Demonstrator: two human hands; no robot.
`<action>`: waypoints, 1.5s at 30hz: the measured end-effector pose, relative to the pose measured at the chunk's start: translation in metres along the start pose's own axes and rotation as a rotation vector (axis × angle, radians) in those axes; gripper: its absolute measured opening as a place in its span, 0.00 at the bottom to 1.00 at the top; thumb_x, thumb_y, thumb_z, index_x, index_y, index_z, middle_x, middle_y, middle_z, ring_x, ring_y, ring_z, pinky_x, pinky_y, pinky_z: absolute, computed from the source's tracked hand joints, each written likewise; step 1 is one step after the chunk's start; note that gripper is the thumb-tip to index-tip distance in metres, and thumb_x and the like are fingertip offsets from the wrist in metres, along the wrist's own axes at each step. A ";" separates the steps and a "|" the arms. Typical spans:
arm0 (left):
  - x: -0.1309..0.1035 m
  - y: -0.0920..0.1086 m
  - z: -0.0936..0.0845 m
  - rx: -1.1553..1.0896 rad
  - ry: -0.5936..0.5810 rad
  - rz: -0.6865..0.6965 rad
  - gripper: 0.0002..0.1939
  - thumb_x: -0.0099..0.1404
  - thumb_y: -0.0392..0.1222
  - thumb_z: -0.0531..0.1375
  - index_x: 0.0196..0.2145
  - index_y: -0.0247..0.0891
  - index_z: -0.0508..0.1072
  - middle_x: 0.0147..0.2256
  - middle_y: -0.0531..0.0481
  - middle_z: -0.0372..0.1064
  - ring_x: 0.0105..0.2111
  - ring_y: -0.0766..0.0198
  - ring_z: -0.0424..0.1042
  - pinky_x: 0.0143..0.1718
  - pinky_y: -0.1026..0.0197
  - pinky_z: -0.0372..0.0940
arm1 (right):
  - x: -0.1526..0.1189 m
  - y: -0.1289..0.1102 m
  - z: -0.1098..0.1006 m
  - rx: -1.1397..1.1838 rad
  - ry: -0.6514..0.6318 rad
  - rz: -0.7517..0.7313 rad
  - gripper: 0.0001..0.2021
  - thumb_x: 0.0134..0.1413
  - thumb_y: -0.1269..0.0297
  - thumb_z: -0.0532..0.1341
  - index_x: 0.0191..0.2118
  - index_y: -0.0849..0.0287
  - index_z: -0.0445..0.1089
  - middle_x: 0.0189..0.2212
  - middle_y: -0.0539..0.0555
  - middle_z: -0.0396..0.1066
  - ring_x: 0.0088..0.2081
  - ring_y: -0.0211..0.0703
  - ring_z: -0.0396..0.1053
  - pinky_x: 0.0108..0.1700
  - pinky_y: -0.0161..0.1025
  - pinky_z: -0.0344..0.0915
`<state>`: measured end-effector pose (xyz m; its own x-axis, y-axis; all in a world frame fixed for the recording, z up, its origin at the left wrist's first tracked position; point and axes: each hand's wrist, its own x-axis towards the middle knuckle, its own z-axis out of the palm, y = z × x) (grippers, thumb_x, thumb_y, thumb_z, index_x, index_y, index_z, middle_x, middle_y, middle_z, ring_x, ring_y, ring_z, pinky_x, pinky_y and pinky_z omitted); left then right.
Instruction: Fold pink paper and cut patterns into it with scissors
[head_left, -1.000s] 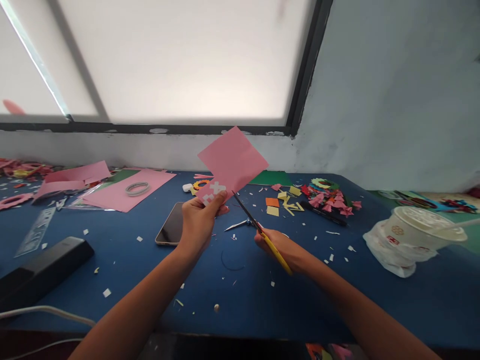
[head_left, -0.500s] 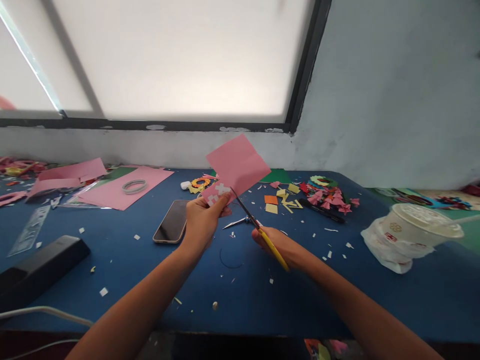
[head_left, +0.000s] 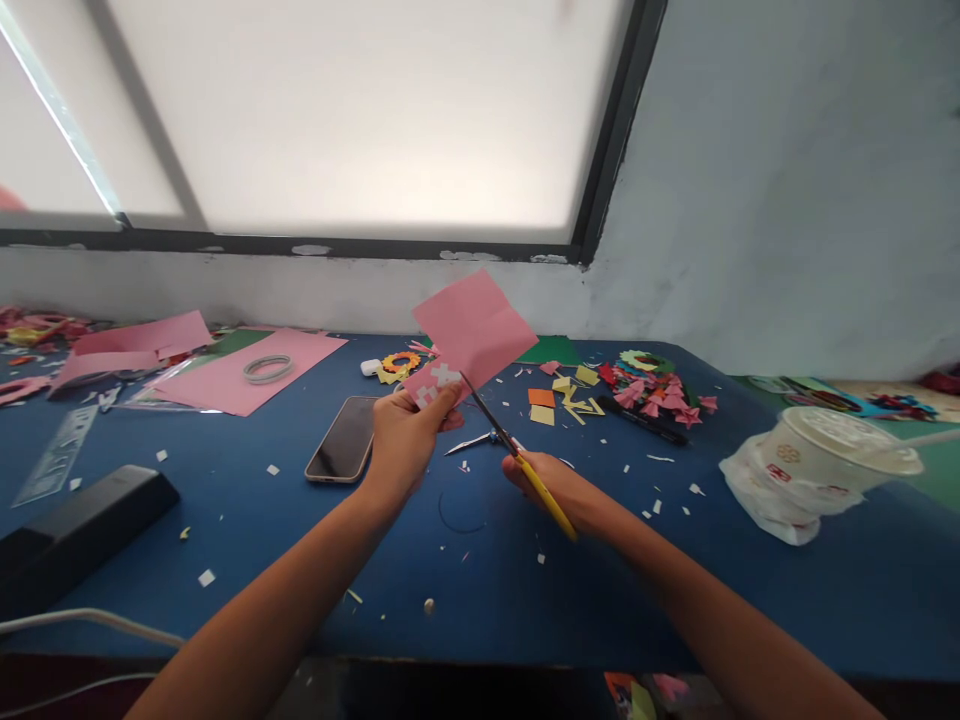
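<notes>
A pink paper square (head_left: 476,325) is raised above the blue table, tilted cornerwise, with white cross-shaped pieces (head_left: 444,375) near its lower corner. My left hand (head_left: 409,430) pinches that corner between thumb and fingers. Yellow-handled scissors (head_left: 546,492) are gripped in my right hand (head_left: 555,485), their blades pointing up and left, with the tips at the paper's lower edge beside my left thumb. Whether the blades are parted cannot be made out. Below the hands, a small compass-like metal tool (head_left: 471,442) lies on the table (head_left: 480,610).
A phone (head_left: 343,440) lies left of my left hand. Further left are pink sheets with a tape ring (head_left: 268,369), a ruler (head_left: 56,455) and a black object (head_left: 82,535). Paper flowers (head_left: 667,395), a black pen (head_left: 643,421) and a wrapped cup (head_left: 810,460) are at right.
The pink paper and the scissors have barely shifted, with both hands keeping their hold. The whole view has moved very slightly.
</notes>
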<state>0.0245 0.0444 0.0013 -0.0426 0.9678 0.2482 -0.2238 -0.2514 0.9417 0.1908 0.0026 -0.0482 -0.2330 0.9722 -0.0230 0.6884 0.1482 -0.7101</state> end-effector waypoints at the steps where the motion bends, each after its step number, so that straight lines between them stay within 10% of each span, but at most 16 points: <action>1: 0.000 0.000 0.000 0.004 -0.004 0.002 0.13 0.44 0.44 0.67 0.27 0.32 0.77 0.24 0.50 0.71 0.20 0.72 0.66 0.23 0.68 0.68 | 0.000 0.001 0.001 0.008 -0.001 0.000 0.33 0.41 0.28 0.34 0.22 0.58 0.50 0.20 0.48 0.53 0.22 0.35 0.50 0.22 0.33 0.48; 45: 0.000 0.000 0.000 -0.018 -0.014 -0.031 0.11 0.45 0.42 0.66 0.25 0.32 0.75 0.22 0.52 0.69 0.20 0.73 0.65 0.24 0.68 0.67 | -0.001 -0.005 0.004 -0.101 0.048 0.022 0.35 0.40 0.27 0.32 0.15 0.57 0.50 0.11 0.51 0.55 0.16 0.36 0.56 0.18 0.33 0.49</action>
<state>0.0242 0.0449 0.0013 -0.0214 0.9747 0.2224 -0.2426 -0.2208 0.9447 0.1845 0.0001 -0.0473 -0.1855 0.9826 -0.0022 0.7592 0.1419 -0.6352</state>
